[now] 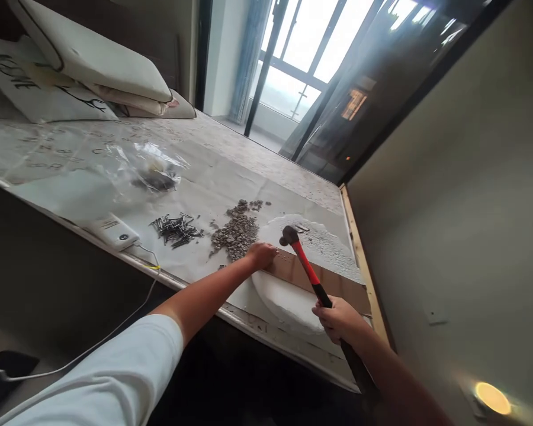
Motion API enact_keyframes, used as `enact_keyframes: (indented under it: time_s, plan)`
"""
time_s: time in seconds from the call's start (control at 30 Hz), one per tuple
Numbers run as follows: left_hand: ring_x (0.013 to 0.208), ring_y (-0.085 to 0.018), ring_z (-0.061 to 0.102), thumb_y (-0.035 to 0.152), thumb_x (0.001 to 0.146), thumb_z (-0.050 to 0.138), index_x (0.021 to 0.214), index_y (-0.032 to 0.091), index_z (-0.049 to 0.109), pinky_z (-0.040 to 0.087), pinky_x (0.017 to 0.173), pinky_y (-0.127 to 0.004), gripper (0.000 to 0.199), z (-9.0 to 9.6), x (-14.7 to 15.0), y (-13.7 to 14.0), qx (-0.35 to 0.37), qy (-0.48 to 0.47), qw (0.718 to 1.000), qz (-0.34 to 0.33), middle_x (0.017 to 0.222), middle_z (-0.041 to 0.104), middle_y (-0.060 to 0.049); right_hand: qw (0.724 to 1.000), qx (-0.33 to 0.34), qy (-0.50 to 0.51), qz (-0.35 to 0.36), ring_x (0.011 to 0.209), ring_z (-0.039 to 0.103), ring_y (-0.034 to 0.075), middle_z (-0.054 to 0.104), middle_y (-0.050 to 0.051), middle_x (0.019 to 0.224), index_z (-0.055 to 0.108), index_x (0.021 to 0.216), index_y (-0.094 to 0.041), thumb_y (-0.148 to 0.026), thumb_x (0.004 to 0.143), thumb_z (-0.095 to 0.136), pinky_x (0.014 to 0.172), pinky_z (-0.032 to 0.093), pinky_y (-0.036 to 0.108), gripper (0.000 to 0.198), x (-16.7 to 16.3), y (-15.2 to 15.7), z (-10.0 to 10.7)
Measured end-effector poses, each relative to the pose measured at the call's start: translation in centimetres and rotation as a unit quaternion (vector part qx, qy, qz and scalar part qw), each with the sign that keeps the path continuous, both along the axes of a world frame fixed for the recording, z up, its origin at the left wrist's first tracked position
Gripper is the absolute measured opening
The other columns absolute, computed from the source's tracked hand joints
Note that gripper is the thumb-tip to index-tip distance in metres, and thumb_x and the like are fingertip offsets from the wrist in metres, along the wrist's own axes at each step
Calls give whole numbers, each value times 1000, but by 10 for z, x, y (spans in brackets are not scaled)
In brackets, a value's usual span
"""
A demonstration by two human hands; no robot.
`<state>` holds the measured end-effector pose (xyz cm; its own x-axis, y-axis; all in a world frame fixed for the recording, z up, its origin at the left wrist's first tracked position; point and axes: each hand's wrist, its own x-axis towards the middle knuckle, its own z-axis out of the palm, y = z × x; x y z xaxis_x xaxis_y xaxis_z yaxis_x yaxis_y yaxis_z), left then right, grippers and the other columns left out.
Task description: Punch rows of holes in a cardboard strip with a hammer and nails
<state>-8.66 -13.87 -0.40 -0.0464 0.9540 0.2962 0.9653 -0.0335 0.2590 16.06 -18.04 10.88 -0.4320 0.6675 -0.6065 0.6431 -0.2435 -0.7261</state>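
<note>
My right hand (340, 319) is wrapped round the black lower handle of a hammer (307, 266) with a red upper handle. The hammer's dark head is raised, just right of my left hand (263, 254). That hand rests at the left end of a brown cardboard strip (293, 266), its fingers curled together; whatever they hold is hidden. Small dots mark the strip near my fingertips. Under the strip lies a thick white foam slab (288, 302). Left of my hand is a pile of small grey-brown pieces (237, 231), and beyond it a heap of metal nails (176, 229).
A white power strip (114, 232) with a cable sits at the near edge. A clear plastic bag (155, 168) lies further back. Folded bedding (102, 53) and a printed pillow (48, 83) are at the far left. A wall (448, 207) closes the right side.
</note>
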Motion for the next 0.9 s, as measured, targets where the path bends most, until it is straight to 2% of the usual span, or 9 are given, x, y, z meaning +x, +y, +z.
enact_keyframes:
  time_s: [0.1,0.23,0.37,0.5,0.6,0.7,0.9]
  plan:
    - [76,-23,65,34,91,42,82,12,69,46,66,-32,36,0,-2,1,4,-9,1000,0,85,68,-15,999,11,50,-17,31,23,5,29,-12,41,35,71,-23,-29,69,59,31,18,20,25,-2,-3,4]
    - [73,-20,63,33,90,42,85,16,69,43,64,-29,33,-1,-5,2,10,-34,999,2,85,68,-10,999,-32,-2,-13,32,24,4,31,-11,42,35,70,-22,-22,69,57,33,17,19,22,-6,-3,-1]
    - [68,-17,59,32,85,46,70,16,65,39,62,-26,29,-3,-7,2,27,-69,997,-2,80,65,-7,999,-29,13,-22,31,23,4,31,-12,41,35,71,-23,-24,69,58,33,18,19,23,-6,3,4]
    - [59,-14,48,25,73,51,59,17,55,32,55,-25,16,-4,-8,0,58,-134,989,5,66,57,-3,998,-16,54,-36,30,24,5,31,-13,41,34,72,-23,-27,68,58,32,19,20,25,-9,4,8]
    - [55,-12,41,23,68,45,53,19,44,29,53,-25,16,-5,-11,-1,90,-249,963,41,56,46,1,999,-46,10,-26,31,25,4,33,-12,40,34,70,-23,-22,67,57,33,18,19,23,-15,0,-3]
    - [54,-12,36,24,67,38,50,20,35,29,54,-25,18,-7,-17,2,108,-372,921,52,51,36,3,997,-78,-11,-21,31,24,4,33,-12,41,34,70,-23,-21,65,55,33,17,19,22,-15,-1,-12]
    - [50,-11,32,26,66,35,51,20,35,27,49,-25,16,-8,-26,12,89,-523,846,45,49,33,4,997,-22,60,-45,31,24,4,33,-12,42,35,72,-23,-25,65,56,32,17,19,22,-12,-2,-9]
